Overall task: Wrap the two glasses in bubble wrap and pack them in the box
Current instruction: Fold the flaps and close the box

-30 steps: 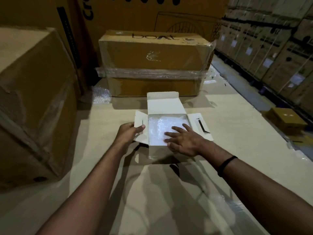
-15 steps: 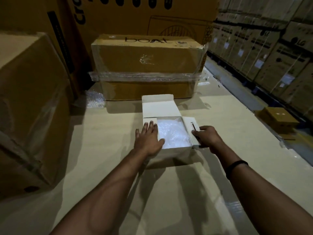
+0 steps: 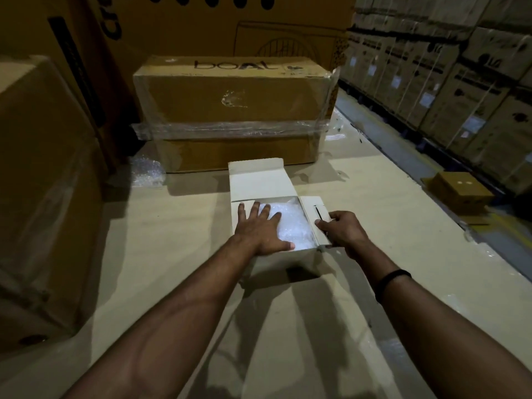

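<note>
A small white box (image 3: 260, 182) stands on the pale work surface, its top lid flap tilted back. White bubble wrap (image 3: 293, 223) fills its opening; the glasses inside cannot be seen. My left hand (image 3: 259, 228) lies flat with straight fingers on the left side flap, pressing it down over the opening. My right hand (image 3: 341, 230) pinches the right side flap (image 3: 313, 210), which has a dark slot, at the box's right edge.
A large taped brown carton (image 3: 233, 110) stands just behind the box. Another big carton (image 3: 40, 174) is at the left, with loose bubble wrap (image 3: 145, 171) beside it. A small brown box (image 3: 460, 191) lies at the right, and stacked cartons line the far right.
My left hand folded the left flap inward and now presses it flat. My right hand left the bubble wrap and took hold of the right flap, raising it inward.
</note>
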The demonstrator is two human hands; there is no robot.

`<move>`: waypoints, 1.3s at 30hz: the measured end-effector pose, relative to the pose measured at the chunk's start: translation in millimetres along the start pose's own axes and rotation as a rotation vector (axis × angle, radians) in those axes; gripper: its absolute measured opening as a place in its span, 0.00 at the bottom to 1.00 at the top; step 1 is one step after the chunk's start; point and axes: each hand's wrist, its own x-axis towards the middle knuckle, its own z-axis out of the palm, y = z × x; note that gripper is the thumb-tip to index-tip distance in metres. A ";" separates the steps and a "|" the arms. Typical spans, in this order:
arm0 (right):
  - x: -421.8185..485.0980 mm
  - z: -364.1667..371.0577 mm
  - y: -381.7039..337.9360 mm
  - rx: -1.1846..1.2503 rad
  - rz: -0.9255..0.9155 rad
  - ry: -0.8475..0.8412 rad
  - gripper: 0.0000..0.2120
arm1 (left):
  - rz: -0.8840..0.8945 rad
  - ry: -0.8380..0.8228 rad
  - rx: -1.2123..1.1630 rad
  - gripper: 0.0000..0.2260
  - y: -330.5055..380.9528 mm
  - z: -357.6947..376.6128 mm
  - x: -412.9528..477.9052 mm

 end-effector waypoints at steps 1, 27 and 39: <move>-0.5 -0.1 -0.2 0.003 -0.006 -0.003 0.06 | 0.006 0.034 -0.035 0.39 1.7 -0.8 0.8; -19.5 -2.3 -39.2 -0.143 -0.294 -0.031 0.17 | -0.116 0.286 -0.290 0.26 -37.2 7.1 -18.4; -34.1 56.6 -34.0 -1.160 -0.532 -0.309 0.28 | -0.092 0.121 -0.297 0.26 -45.8 14.2 -21.2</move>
